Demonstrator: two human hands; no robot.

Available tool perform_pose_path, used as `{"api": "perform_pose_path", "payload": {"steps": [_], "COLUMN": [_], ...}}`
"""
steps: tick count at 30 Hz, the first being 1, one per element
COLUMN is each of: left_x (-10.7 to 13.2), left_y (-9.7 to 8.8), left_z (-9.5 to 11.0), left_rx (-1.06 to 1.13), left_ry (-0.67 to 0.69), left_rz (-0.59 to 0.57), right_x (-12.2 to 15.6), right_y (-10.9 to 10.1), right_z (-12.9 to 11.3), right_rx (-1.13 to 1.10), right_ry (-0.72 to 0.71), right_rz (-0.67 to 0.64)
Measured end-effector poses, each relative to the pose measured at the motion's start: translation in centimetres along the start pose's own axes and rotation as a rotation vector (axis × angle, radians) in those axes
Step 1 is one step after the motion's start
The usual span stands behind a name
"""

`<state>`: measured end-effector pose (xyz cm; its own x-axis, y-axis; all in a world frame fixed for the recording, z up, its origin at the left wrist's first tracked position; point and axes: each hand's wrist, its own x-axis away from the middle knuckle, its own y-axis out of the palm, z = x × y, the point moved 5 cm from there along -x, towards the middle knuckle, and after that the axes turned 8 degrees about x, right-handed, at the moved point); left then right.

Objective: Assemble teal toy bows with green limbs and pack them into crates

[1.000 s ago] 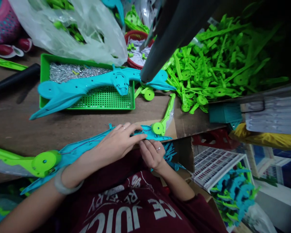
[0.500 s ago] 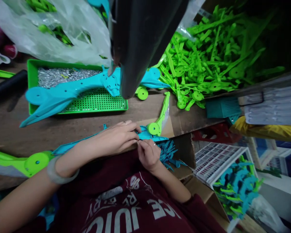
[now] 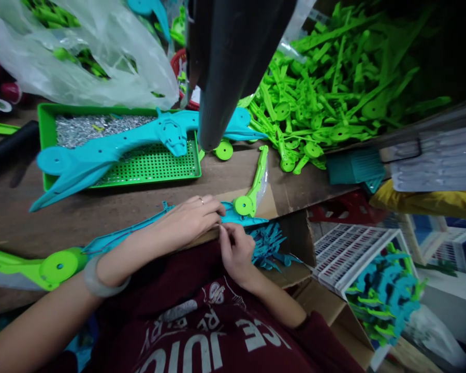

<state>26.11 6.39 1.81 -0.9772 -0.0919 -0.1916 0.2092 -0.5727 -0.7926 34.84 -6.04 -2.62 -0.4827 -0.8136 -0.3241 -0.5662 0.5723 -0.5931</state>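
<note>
1. So, the long teal plastic bow-shaped piece (image 3: 120, 235) lies across the near edge of the brown wooden table (image 3: 101, 207), just in front of the green perforated plastic tray (image 3: 42, 145). It has a lime-green wheel-ended plastic limb (image 3: 252, 194) on its right end and another lime-green limb (image 3: 42, 264) on its left.
2. Left hand (image 3: 188, 220) lies flat on the middle of the piece, fingers together and pressing down. There's a pale bangle (image 3: 101, 280) on that wrist.
3. Right hand (image 3: 236, 254) comes up from below, fingertips pinched together at the piece's near edge. What's between them is too small to make out.
4. On the tray itself: a second teal bow-shaped piece (image 3: 112, 150) lying across it, and a heap of small silver metal bits (image 3: 85, 129) at the back.
5. Right of the tray is a big pile of loose lime-green plastic limbs (image 3: 326, 93). A dark grey pole (image 3: 229, 62) stands at the tray's right corner.
6. Behind the tray, a crumpled clear plastic bag (image 3: 81, 62).
</note>
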Motion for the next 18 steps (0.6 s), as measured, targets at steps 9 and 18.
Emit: {"api": "perform_pose_path", "payload": {"steps": [9, 18], "left_x": [0.0, 0.3], "left_y": [-0.6, -0.6], "left_z": [1.5, 0.4], "left_rx": [-0.059, -0.077], "left_ry": [0.138, 0.120], "left_rz": [0.136, 0.137], "right_x": [0.4, -1.0], "right_y": [0.9, -2.3], "right_z": [-1.3, -1.5], "right_rx": [-1.151, 0.305], "right_ry": [1.059, -0.329], "right_rz": [-0.385, 0.104]}}
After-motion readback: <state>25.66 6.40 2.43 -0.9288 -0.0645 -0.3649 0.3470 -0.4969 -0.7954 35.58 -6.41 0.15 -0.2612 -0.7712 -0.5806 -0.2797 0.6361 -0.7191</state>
